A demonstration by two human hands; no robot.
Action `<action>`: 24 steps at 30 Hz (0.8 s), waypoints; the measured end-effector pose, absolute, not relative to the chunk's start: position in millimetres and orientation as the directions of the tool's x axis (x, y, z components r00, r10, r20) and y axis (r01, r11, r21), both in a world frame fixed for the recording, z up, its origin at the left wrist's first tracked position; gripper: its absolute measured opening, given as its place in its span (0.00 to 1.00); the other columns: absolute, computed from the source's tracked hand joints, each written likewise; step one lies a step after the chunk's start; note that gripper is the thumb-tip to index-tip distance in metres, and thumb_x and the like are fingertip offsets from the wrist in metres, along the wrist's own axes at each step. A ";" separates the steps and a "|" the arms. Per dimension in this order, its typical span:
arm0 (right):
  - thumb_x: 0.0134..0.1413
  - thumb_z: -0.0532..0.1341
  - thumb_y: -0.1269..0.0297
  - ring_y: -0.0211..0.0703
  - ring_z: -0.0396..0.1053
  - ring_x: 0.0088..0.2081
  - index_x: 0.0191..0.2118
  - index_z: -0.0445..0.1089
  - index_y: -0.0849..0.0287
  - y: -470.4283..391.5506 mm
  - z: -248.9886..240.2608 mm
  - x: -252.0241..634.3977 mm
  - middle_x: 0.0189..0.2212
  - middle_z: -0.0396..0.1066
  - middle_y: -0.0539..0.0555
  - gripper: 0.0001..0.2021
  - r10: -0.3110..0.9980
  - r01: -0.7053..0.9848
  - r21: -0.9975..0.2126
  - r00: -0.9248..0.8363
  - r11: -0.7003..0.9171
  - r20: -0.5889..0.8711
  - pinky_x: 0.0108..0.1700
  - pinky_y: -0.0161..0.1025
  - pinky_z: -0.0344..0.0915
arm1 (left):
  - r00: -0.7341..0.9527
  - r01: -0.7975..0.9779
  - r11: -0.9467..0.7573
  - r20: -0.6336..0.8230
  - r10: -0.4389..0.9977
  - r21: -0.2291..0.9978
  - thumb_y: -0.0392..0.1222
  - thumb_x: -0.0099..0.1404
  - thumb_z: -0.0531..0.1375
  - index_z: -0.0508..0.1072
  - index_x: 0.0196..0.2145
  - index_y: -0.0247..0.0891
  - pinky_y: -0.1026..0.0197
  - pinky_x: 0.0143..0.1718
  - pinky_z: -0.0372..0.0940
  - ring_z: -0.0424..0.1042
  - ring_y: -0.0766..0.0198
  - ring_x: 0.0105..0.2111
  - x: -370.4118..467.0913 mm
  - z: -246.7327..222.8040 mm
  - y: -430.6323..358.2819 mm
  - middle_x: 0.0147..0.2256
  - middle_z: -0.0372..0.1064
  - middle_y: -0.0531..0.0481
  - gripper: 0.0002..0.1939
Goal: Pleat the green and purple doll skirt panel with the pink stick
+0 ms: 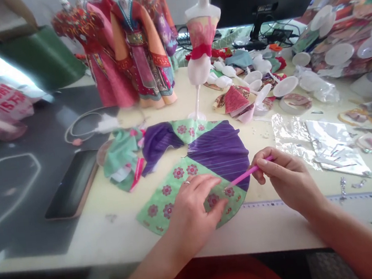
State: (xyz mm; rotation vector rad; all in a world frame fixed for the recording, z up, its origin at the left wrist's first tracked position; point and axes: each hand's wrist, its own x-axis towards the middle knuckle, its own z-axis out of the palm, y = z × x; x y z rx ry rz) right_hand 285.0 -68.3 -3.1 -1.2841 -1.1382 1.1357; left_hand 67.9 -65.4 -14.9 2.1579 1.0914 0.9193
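A small doll-sized skirt (178,189) lies spread on the table, with light green panels bearing pink flowers and a pleated purple panel (219,149). My left hand (195,205) rests on the green panel, thumb and fingers apart, touching the cloth. In my right hand (282,173) a slim pink pen-shaped tool (245,175) is pinched between thumb and fingers. Its tip meets or hovers just over a flower near the skirt's right edge; I cannot tell which. A bunched green and purple cloth piece (121,158) lies left of the skirt.
Behind the skirt stands a small white mannequin (197,69) beside several dressed doll forms (139,59). A phone (72,184) lies left. To the right are clear plastic packets (336,142), a roll of tape (295,102), white spoons (285,85) and a ruler (290,202) along the front.
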 end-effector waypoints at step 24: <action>0.59 0.60 0.60 0.34 0.63 0.23 0.31 0.68 0.56 -74.7 -10.1 286.8 0.19 0.65 0.46 0.07 0.996 0.078 -0.996 0.070 0.043 0.048 0.27 0.34 0.61 | 0.333 -0.136 0.530 -0.465 0.820 0.837 0.42 0.57 0.66 0.76 0.35 0.33 0.65 0.32 0.71 0.76 0.64 0.28 83.3 -6.0 -66.6 0.31 0.78 0.46 0.10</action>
